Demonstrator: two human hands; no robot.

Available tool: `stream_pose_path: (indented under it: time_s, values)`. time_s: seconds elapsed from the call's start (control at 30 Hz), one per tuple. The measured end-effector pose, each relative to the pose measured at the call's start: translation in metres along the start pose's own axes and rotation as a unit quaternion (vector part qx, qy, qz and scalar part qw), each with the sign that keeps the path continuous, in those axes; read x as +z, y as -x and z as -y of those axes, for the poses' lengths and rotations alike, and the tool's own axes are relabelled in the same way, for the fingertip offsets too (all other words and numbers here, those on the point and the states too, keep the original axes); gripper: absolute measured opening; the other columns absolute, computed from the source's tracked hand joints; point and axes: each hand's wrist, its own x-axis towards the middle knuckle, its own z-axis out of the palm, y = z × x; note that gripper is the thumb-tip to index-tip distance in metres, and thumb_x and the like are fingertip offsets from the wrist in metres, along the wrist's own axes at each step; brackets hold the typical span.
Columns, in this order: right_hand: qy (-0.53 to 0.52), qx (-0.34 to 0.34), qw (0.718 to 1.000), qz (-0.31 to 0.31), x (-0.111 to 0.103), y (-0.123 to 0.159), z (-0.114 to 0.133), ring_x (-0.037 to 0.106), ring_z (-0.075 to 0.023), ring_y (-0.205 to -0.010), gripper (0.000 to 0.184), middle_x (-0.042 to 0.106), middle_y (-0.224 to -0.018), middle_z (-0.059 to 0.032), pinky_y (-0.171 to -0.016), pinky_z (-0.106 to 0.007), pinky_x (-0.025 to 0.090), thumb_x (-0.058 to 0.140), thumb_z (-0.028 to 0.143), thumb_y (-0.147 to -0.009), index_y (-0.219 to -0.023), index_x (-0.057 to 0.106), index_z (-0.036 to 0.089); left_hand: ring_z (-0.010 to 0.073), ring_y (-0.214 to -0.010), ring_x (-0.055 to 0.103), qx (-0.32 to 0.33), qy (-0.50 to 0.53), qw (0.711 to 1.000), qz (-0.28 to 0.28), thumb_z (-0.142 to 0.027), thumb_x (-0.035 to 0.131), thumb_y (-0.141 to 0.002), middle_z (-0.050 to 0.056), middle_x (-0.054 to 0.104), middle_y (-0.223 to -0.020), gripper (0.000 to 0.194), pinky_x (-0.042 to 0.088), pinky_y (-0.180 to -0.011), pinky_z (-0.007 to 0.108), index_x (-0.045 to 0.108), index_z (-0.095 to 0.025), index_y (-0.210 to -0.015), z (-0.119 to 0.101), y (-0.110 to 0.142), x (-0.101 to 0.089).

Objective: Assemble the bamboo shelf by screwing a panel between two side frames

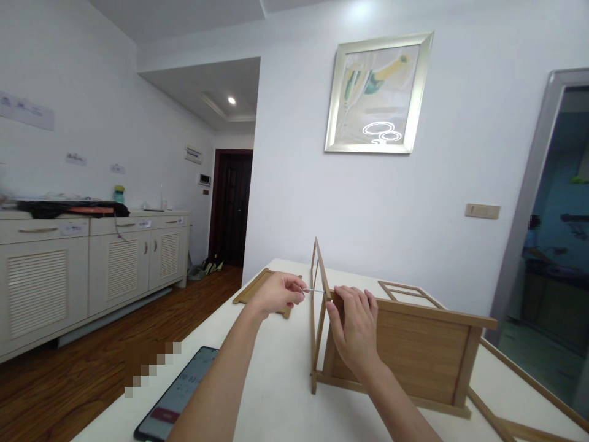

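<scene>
left hand (279, 293) beyond phone (171, 400), digits (188, 377) blurry

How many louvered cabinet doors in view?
3: left door, middle door, right door, all on the white cabinet. Others may lie beyond the picture's left edge.

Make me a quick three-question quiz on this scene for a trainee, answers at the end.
1. Multiple choice: what do the fingers of the left hand hold?
a) a cup
b) a thin metal rod
c) a cloth
2. True or false: the phone lies on the white table.
3. Short answer: which hand has its fingers on the paneled wooden assembly?

Key: 1. b; 2. true; 3. the right hand.
</scene>
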Motion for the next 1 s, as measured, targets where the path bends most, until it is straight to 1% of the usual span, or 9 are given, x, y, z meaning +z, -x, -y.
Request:
stream_pose_path:
  time_s: [0.23,0.43,0.5,0.57,0.63,0.7,0.8,0.93,1.0]
  values:
    - [-0.001,-0.002,1.000,-0.003,-0.001,0.000,0.000,0.055,-0.0247,-0.109,0.024,0.065,-0.108,-0.0075,-0.105,-0.049,0.027,0.046,0.031,-0.094,-0.116,0.053,0.023,0.0119,-0.062,0.054,0.009,-0.024,1.000,-0.010,-0.022,0.074,-0.062,0.001,0.061,-0.065,0.017,0.044,-0.055,0.022,0.070,-0.014,-0.077,-0.002,-0.001,0.002]
    - [0.000,-0.001,1.000,0.000,-0.001,-0.001,0.000,0.054,-0.0243,-0.109,0.024,0.066,-0.109,-0.0075,-0.105,-0.049,0.028,0.047,0.031,-0.094,-0.116,0.052,0.022,0.0115,-0.062,0.057,-0.013,-0.025,1.000,0.006,-0.029,0.077,-0.065,0.001,0.062,-0.069,0.030,0.046,-0.055,0.022,0.069,-0.014,-0.089,-0.002,0.001,-0.002]
    - [0.000,-0.001,1.000,0.001,-0.001,0.000,0.000,0.054,-0.0244,-0.109,0.024,0.066,-0.109,-0.0076,-0.105,-0.049,0.028,0.047,0.031,-0.094,-0.116,0.052,0.022,0.0101,-0.056,0.056,-0.022,-0.025,0.999,-0.006,-0.038,0.078,-0.066,0.001,0.063,-0.068,0.033,0.045,-0.052,0.021,0.068,-0.014,-0.087,-0.002,0.001,-0.002]
    - [0.000,-0.001,1.000,0.001,-0.001,0.000,0.000,0.055,-0.0244,-0.109,0.025,0.065,-0.109,-0.0073,-0.105,-0.049,0.028,0.047,0.031,-0.094,-0.117,0.052,0.023,0.0084,-0.049,0.053,-0.041,-0.029,0.998,-0.033,-0.052,0.073,-0.069,0.001,0.062,-0.062,0.039,0.040,-0.046,0.019,0.064,-0.014,-0.076,-0.002,0.000,-0.001]
    - [0.000,-0.001,1.000,-0.001,0.000,0.000,-0.001,0.055,-0.0244,-0.109,0.026,0.065,-0.109,-0.0071,-0.105,-0.049,0.028,0.046,0.031,-0.094,-0.117,0.053,0.023,0.0072,-0.041,0.048,-0.073,-0.032,0.995,-0.060,-0.067,0.062,-0.072,0.000,0.058,-0.054,0.052,0.033,-0.040,0.018,0.057,-0.015,-0.064,-0.002,0.000,0.001]
    - [0.000,-0.002,1.000,-0.003,0.000,0.000,-0.001,0.055,-0.0245,-0.110,0.026,0.065,-0.109,-0.0069,-0.105,-0.049,0.028,0.046,0.031,-0.094,-0.117,0.053,0.023,0.0063,-0.035,0.043,-0.107,-0.029,0.991,-0.068,-0.077,0.051,-0.073,-0.001,0.053,-0.045,0.063,0.027,-0.037,0.018,0.052,-0.016,-0.058,-0.002,-0.001,0.003]
    - [0.000,-0.001,1.000,0.000,0.000,0.000,-0.001,0.054,-0.0246,-0.110,0.025,0.065,-0.109,-0.0071,-0.105,-0.049,0.028,0.046,0.031,-0.094,-0.117,0.052,0.023,0.0052,-0.030,0.037,-0.136,-0.016,0.990,-0.044,-0.083,0.042,-0.072,-0.001,0.050,-0.040,0.071,0.023,-0.035,0.019,0.053,-0.016,-0.053,-0.004,-0.001,0.006]
    - [0.001,-0.001,1.000,0.002,0.000,0.000,-0.001,0.054,-0.0245,-0.110,0.024,0.065,-0.110,-0.0073,-0.105,-0.048,0.027,0.047,0.031,-0.094,-0.116,0.052,0.023,0.0048,-0.029,0.034,-0.148,-0.007,0.989,0.002,-0.080,0.044,-0.075,0.001,0.052,-0.039,0.071,0.017,-0.034,0.020,0.058,-0.014,-0.054,-0.010,0.001,0.009]
    - [0.002,-0.003,1.000,0.001,0.000,0.000,-0.001,0.054,-0.0245,-0.110,0.023,0.065,-0.109,-0.0073,-0.105,-0.048,0.027,0.047,0.031,-0.094,-0.116,0.052,0.022,0.0048,-0.029,0.033,-0.153,-0.009,0.988,0.011,-0.078,0.046,-0.076,0.002,0.052,-0.039,0.069,0.015,-0.034,0.021,0.060,-0.013,-0.056,-0.012,0.001,0.010]
